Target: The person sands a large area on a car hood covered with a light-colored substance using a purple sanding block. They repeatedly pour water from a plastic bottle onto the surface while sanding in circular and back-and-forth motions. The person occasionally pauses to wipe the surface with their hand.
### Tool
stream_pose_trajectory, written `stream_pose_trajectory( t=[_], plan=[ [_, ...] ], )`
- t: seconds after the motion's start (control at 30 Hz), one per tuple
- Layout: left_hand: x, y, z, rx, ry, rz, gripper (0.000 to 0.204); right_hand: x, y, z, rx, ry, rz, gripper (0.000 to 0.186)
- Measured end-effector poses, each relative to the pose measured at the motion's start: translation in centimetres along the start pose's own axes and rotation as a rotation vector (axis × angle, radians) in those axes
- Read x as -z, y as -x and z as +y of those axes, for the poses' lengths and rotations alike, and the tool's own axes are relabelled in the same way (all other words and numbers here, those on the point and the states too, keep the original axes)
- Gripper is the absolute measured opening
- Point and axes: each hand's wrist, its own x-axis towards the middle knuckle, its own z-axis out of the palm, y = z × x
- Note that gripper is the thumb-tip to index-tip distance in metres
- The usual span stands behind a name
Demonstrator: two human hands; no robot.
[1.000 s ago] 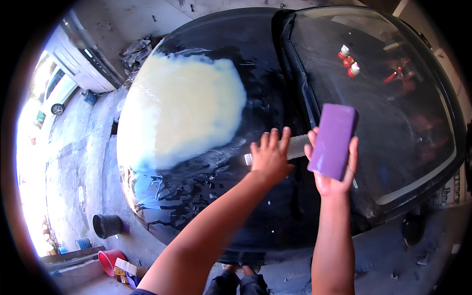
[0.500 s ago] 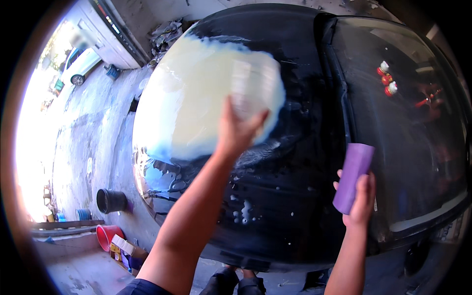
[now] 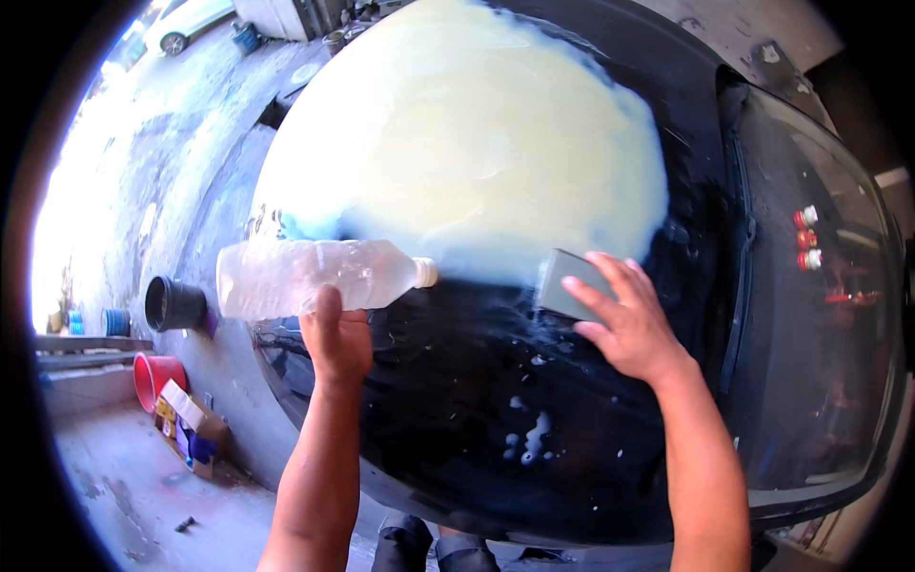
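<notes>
My left hand (image 3: 335, 338) holds a translucent plastic bottle (image 3: 305, 278) on its side above the car's black hood (image 3: 457, 391), the capped end pointing right. A large patch of creamy pale liquid (image 3: 477, 143) covers much of the hood's upper part, with small white drops lower down. My right hand (image 3: 620, 315) grips a flat grey block (image 3: 562, 278) at the lower right edge of that patch, pressed to or just over the hood, its fingers over the top.
The windscreen (image 3: 801, 372) with small red-and-white figurines (image 3: 807, 238) is at the right. On the floor at the left stand a black bucket (image 3: 174, 303), a red bucket (image 3: 157, 377) and a cardboard box (image 3: 195, 429). A white car (image 3: 186, 24) is at the top left.
My left hand took hold of the bottle and has brought it down and leftward. My right hand moved from the windscreen side onto the hood; its block showed purple earlier and shows grey now.
</notes>
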Motion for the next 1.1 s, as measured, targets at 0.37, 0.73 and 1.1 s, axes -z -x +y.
stream_pose_trajectory(
  t=[0.37, 0.73, 1.1],
  plan=[
    [7.1, -2.9, 2.2, -0.111, 0.017, 0.373, 0.070, -3.6, -10.7, -6.9, 0.215, 0.007, -0.077, 0.049],
    [5.9, -2.8, 1.4, -0.144, 0.107, 0.430, 0.074, -6.2, -17.5, -10.2, 0.298, 0.007, 0.017, 0.051],
    [7.1, -2.2, 0.8, -0.182, 0.158, 0.416, 0.070, -4.5, -13.0, -9.0, 0.258, 0.028, -0.073, 0.061]
  ],
)
